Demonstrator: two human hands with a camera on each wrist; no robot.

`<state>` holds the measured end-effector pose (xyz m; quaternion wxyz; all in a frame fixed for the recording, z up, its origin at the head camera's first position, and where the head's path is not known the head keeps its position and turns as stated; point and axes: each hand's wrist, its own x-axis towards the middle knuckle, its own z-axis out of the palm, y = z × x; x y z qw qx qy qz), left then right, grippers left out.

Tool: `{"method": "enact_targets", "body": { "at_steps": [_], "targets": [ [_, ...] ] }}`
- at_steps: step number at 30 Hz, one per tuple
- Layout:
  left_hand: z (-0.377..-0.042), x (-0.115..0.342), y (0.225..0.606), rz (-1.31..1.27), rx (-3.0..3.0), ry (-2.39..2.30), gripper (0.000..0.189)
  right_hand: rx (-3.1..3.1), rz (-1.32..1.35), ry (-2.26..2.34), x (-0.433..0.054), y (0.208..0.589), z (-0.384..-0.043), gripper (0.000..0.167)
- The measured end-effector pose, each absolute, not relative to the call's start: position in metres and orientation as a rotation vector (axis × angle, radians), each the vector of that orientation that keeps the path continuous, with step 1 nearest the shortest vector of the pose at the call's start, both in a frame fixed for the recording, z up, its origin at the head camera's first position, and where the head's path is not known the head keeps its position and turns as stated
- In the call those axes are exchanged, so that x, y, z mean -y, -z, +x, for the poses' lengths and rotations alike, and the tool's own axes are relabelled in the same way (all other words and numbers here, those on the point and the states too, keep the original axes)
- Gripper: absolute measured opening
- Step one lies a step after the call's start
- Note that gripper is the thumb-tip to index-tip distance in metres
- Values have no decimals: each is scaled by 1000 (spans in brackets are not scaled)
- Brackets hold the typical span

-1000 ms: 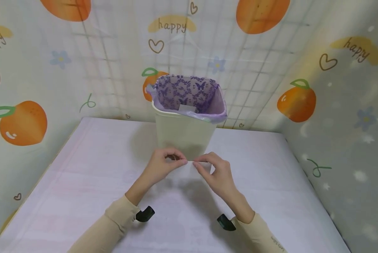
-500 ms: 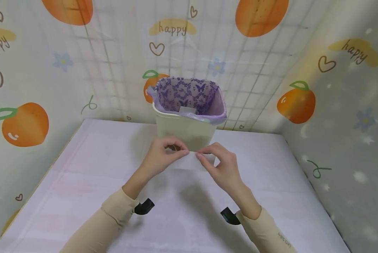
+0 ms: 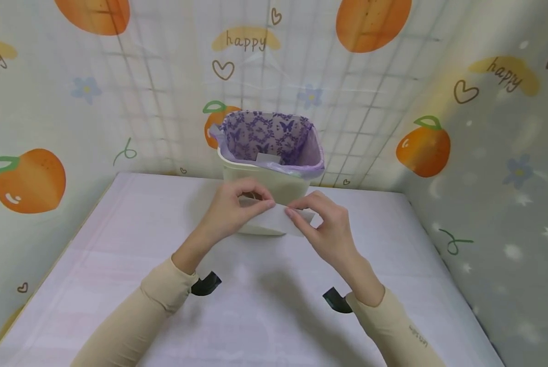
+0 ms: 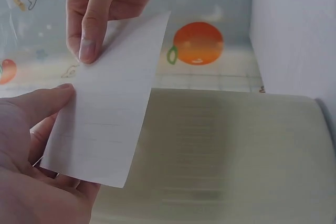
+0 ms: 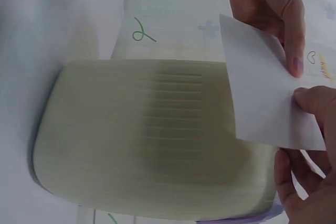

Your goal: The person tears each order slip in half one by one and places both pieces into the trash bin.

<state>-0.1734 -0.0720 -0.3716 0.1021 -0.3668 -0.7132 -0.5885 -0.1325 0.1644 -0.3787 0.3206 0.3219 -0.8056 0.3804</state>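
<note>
A small white sheet of paper (image 3: 276, 219) is held up in front of the bin by both hands. My left hand (image 3: 228, 209) pinches its top edge between thumb and fingers. Close beside that grip, my right hand (image 3: 332, 229) pinches the same edge, the two thumbs a short gap apart. Faint lines run across the paper (image 4: 105, 114) in the left wrist view. Behind it stands a pale cream waste bin (image 3: 266, 178), its lower front partly hidden by hands and paper. A purple butterfly-patterned bag (image 3: 287, 135) lines the bin and folds over its rim.
Another white piece of paper (image 3: 268, 158) shows inside the lined bin. The bin stands on a table with a white cover (image 3: 200, 316). Behind and at both sides hangs a curtain (image 3: 163, 66) printed with oranges, over a wire grid at the back.
Both hands have risen away from the person, toward the bin, with the paper between them. More of the paper's face shows now, and the hands have spread slightly apart.
</note>
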Motion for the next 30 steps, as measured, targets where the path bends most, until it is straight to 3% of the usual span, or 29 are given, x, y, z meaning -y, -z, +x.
{"method": "enact_targets", "body": {
  "at_steps": [30],
  "targets": [
    [-183, 74, 327, -1086, 1999, 1694, 4, 2058, 928, -892, -156, 322, -149, 8]
  ]
}}
